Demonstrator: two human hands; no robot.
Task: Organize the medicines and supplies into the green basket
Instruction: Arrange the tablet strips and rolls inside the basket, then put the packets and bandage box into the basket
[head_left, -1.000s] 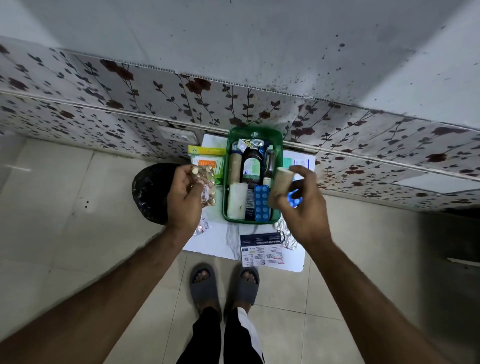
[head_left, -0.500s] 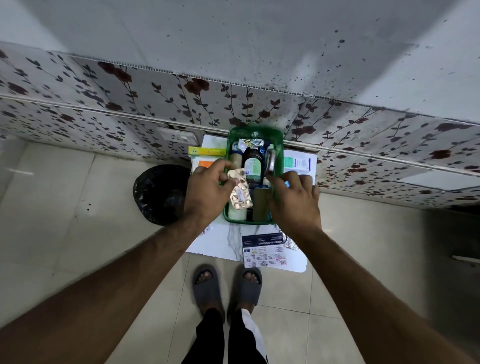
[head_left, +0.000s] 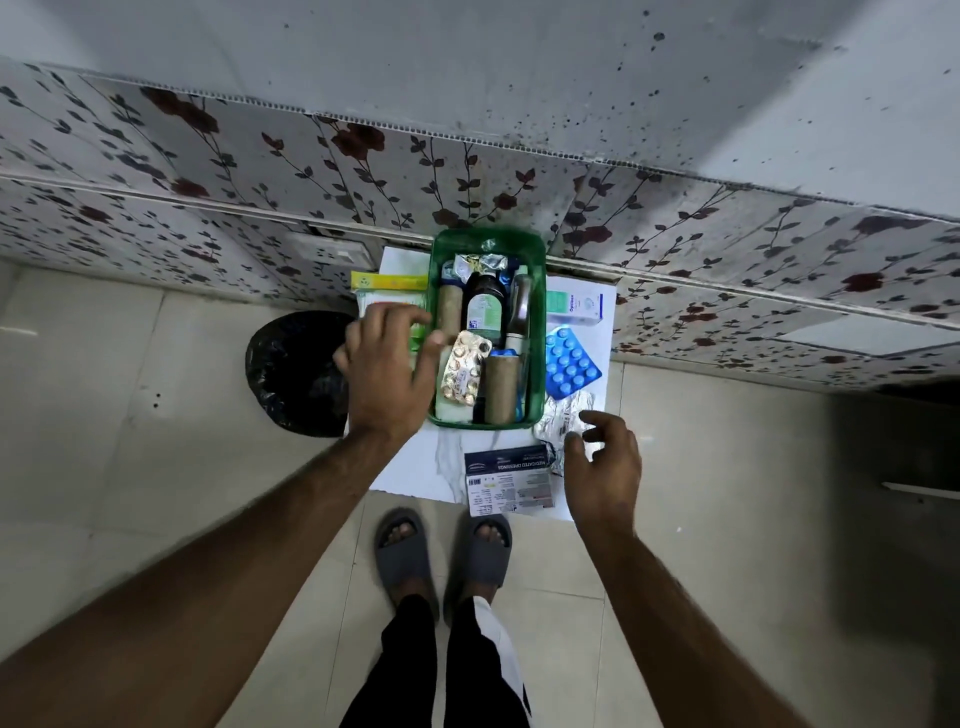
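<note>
The green basket (head_left: 488, 240) stands on a small white table (head_left: 415, 467) against the wall. Inside lie a dark syrup bottle (head_left: 484, 306), two tan rolls (head_left: 500, 382), a gold pill strip (head_left: 464, 368) and foil packs. My left hand (head_left: 387, 364) hovers at the basket's left edge, fingers spread, holding nothing. My right hand (head_left: 602, 467) hangs empty and loosely curled over the table's near right corner, just above a crumpled foil strip (head_left: 563, 418). A blue pill blister (head_left: 570, 364) and a white box (head_left: 576, 306) lie right of the basket. A medicated dressing pack (head_left: 509, 480) lies at the front.
A yellow-green box (head_left: 389, 281) and a pale pack sit left of the basket, partly under my left hand. A black bin (head_left: 293, 379) stands on the floor to the table's left. My feet in grey slippers (head_left: 441, 551) are just before the table. A floral-panelled wall is behind.
The gold pill strip left my left hand and the tan roll left my right hand; both now lie in the basket. Both hands have drawn back, the right one toward the near right corner.
</note>
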